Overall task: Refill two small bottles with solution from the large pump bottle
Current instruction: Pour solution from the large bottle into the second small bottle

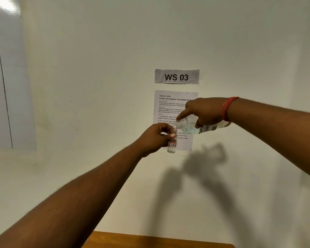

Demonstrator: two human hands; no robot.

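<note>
left hand (157, 136): pinches small bottle (172, 145) near neck | right hand (202, 111): wraps tilted large bottle (191, 127), mouth over small bottle | likely light, slick, squeezable: grip mid-body, gently

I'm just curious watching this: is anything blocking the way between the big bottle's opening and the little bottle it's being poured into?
Nothing visible does. The right hand tips the large bottle so its uncapped mouth sits right at the top of the small bottle, which the left hand holds upright.
</note>
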